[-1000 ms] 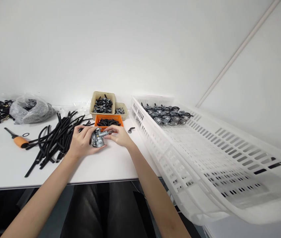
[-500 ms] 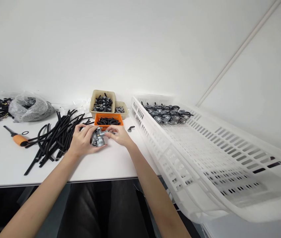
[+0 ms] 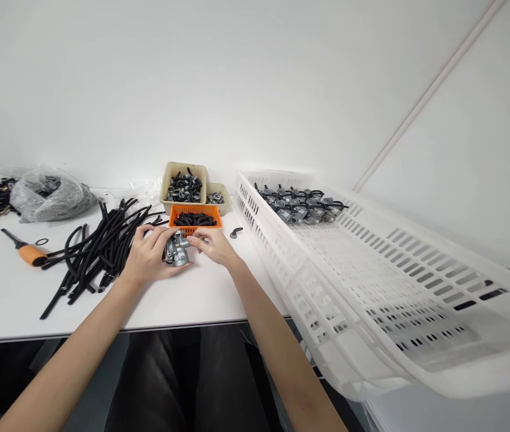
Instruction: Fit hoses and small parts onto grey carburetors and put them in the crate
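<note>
My left hand (image 3: 149,255) is closed around a silver metal carburetor (image 3: 176,249) and holds it just over the white table, near the middle. Against the carburetor's right side, the thumb and fingers of my right hand (image 3: 213,245) pinch a small dark part, mostly hidden by the fingers. A black lever-like piece with a grey round end (image 3: 236,233) lies on the table beyond my right hand. Just behind both hands stands an orange basket (image 3: 217,219) of short black hose pieces.
Black hoses (image 3: 102,249) lie heaped on the left, beside an orange-handled tool (image 3: 32,255) and a black ring (image 3: 42,242). Cream bins (image 3: 164,193) of small parts and a plastic bag (image 3: 52,201) stand at the back. A white crate (image 3: 273,258) on the right holds several carburetors (image 3: 300,207).
The view has shifted slightly, so everything sits a little further left. Both hands keep their hold at the carburetor with hardly any movement.
</note>
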The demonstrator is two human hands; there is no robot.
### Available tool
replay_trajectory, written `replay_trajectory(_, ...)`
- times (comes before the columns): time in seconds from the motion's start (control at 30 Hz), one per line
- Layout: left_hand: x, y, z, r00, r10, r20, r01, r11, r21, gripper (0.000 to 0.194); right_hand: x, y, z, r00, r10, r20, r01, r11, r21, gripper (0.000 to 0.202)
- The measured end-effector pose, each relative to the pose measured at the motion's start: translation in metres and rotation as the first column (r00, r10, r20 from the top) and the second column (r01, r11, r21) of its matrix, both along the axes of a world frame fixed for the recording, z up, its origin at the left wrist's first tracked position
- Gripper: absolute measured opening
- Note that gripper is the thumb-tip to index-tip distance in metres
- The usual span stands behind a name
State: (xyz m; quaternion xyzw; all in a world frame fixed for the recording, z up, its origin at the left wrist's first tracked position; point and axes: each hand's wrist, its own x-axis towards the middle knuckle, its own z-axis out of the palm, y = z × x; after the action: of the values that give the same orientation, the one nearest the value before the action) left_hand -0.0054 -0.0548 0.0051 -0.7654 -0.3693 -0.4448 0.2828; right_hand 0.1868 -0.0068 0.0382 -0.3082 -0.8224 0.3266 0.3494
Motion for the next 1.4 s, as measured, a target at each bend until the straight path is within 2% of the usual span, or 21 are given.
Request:
replay_trajectory(0.63,-0.0004,0.0,0.0019,1.0,0.012,-0.004,-0.012,0.999,0.046,0.07,-0.0037,-0.0002,-0.0033,1.0,0.001,-0.004,-0.001,1.0,-0.001,0.042)
replay_trajectory(0.8,-0.0037,0.0016,0.0017,0.999,0.031,0.027,-0.032,0.999,0.035,0.07,-0.0023,-0.0002,-0.0036,0.986,0.022,-0.168,-0.039,0.994,-0.098,0.026)
replay_trajectory(0.87,-0.005,0.0018,0.0018,0.998,0.041,0.053,-0.042,0.999,0.027,0.069,-0.0013,0.0004,-0.0031,0.976,0.045,-0.211,-0.065,0.994,-0.089,0.031)
replay_trajectory(1.1,-0.0039,0.0008,0.0033,0.999,0.046,0.018,-0.047,0.996,0.07,0.072,-0.0029,0.0055,-0.0054,0.981,0.027,-0.193,-0.05,0.992,-0.115,0.023)
replay_trajectory(1.4,-0.0038,0.0019,0.0,0.998,0.064,0.023,-0.065,0.998,0.02,0.069,-0.004,0.0051,-0.007,0.981,-0.034,-0.189,0.013,0.994,-0.112,0.019)
